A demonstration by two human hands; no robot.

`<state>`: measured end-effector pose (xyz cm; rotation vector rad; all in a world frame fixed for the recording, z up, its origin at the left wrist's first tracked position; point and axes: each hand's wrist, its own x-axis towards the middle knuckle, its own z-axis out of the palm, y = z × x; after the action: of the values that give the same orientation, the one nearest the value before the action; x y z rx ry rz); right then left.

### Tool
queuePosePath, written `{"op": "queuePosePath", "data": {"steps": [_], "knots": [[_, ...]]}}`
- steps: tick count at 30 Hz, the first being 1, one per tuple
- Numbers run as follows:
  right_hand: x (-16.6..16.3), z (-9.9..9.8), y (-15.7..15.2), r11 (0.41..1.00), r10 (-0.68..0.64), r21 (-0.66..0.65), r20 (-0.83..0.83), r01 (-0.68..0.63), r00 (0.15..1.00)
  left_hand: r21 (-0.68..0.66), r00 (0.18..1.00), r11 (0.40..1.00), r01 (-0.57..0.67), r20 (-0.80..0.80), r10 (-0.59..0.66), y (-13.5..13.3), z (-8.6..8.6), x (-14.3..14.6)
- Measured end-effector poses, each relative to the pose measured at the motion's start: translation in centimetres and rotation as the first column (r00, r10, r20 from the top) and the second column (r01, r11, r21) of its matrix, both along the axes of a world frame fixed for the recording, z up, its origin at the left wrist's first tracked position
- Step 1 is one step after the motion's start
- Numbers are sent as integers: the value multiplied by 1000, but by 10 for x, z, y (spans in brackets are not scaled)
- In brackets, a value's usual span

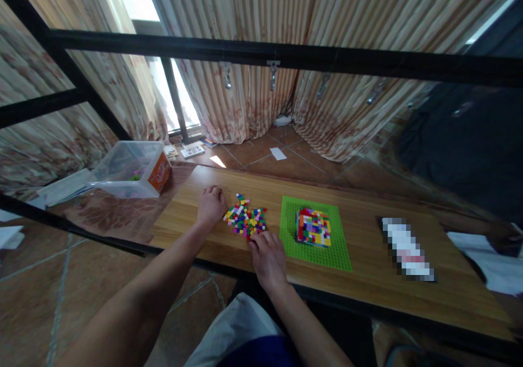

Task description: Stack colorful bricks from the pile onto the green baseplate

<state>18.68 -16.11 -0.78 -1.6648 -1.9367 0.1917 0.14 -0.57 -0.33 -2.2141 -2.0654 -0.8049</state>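
Note:
A loose pile of small colourful toy bricks (245,218) lies on the wooden table between my two hands. My left hand (211,205) rests on the tabletop just left of the pile, its fingers loosely bent and nothing visible in them. At the pile's near right edge, my right hand (267,252) has its fingers curled down close together against the bricks; whatever is under the fingertips is hidden. To the right, a green studded baseplate (289,220) carries a block-shaped build of multicoloured bricks (314,227), apart from both hands.
A phone-like object with a pixelated face (406,249) lies at the right of the table (368,291). A clear plastic bin (122,173) with an orange label stands on the floor at left. A black metal bar (245,51) with hanging clips crosses ahead, before curtains (253,100).

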Motion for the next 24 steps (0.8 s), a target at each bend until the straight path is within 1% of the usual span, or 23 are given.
{"op": "queuePosePath", "data": {"steps": [12,16,19,24], "knots": [[-4,3,0,998,-56,30,39,55,998,20,1000,1000,6,-22,-5,1,0,-2],[-6,5,0,997,-75,14,28,75,997,23,1000,1000,2,-7,-2,2,-1,-2],[-5,7,-5,997,-76,19,-18,77,997,21,1000,1000,6,-13,-6,3,0,-3],[6,14,-21,997,-48,58,-175,59,983,11,999,1000,22,-38,-22,3,1,-4]]}}
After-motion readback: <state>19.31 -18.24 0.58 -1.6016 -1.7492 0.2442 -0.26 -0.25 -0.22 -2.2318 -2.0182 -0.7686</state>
